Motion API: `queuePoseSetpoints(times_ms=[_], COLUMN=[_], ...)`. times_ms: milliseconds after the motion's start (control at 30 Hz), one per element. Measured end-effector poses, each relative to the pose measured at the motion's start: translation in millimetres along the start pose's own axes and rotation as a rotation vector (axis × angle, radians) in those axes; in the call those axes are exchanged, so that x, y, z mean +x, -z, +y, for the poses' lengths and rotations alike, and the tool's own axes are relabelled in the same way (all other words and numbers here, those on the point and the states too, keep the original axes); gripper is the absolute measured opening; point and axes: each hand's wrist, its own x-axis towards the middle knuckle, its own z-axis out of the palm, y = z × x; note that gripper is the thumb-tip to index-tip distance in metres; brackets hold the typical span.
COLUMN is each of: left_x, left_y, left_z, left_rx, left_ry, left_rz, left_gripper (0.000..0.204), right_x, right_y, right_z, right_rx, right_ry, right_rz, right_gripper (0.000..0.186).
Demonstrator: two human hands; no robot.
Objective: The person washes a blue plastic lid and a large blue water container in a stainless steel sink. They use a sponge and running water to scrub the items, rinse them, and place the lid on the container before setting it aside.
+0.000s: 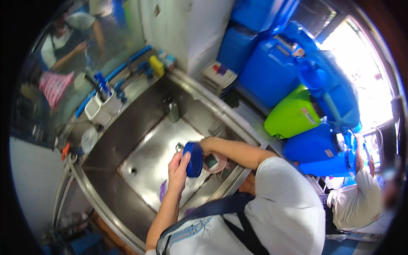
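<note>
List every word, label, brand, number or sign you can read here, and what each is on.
No text can be read clearly.
Bright green container: small pale label, too blurred to read.
Blue container below it in the picture: small label, too small to read.
Co-worker's pale shirt: small reddish mark, too blurred.
Dark blue object in the left hand: no lettering visible.

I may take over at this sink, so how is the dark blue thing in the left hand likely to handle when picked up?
The dark blue thing is probably stiff: its rounded outline shows no sag where the left hand grips its edge. Its surface looks smooth, so it might turn slippery if wet.
</note>
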Motion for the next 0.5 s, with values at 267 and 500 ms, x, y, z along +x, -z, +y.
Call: queuePoseSetpoints(times_ms=[267, 500], left_x=[9.3, 15.5], left_y=[19.6, 55.6], left_z=[3.8, -18.2], left_rx=[-0.518, -0.875], left_ry=[0.206, 0.393], left_rz=[0.124, 0.381], left_gripper=[0.024, 0.035], right_x=[41.5, 35.8], right_y=[-99.1, -123.2], right_z=[13.3, -1.0], right_rx=[0.388, 0.656], right_ry=[-0.255, -0.368], right_rz=[-0.472, -0.22], right_gripper=[0.028, 0.044])
